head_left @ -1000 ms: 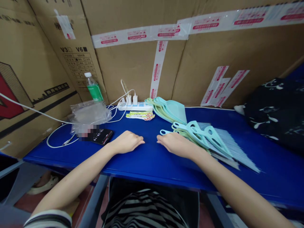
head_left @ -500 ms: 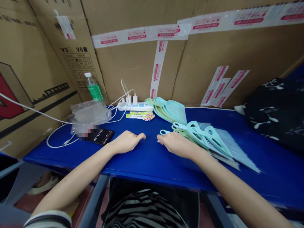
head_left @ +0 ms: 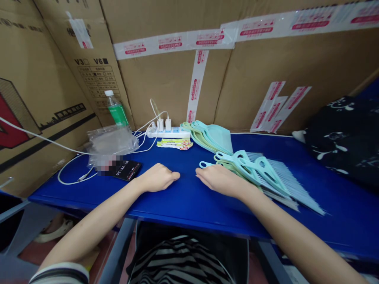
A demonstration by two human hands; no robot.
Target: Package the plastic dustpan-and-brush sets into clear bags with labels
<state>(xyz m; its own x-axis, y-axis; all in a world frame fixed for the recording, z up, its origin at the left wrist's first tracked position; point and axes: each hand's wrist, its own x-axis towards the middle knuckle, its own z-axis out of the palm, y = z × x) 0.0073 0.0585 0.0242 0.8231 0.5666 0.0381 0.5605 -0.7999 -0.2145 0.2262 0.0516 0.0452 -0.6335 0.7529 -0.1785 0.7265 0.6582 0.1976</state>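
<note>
My left hand rests as a loose fist on the blue table, its thumb pointing right and nothing in it. Across a small gap, my right hand is also curled closed, with nothing seen in its fingers. Behind and beside the right hand lies a pile of hand brushes with light blue and green handles. Their pale bristles point right, and my right hand and forearm partly cover the pile. Farther back, several light blue and green dustpans lie stacked. Left of my left hand is a phone showing a timer.
A white power strip with plugs and cables stands by the cardboard wall. In front lie yellow-green packets. Clear plastic bags and a green-labelled bottle are at left. A dark patterned cloth item sits far right.
My left thumb has lowered and folded in closer to the fist. My right hand, the brushes and the dustpans have stayed in place.
</note>
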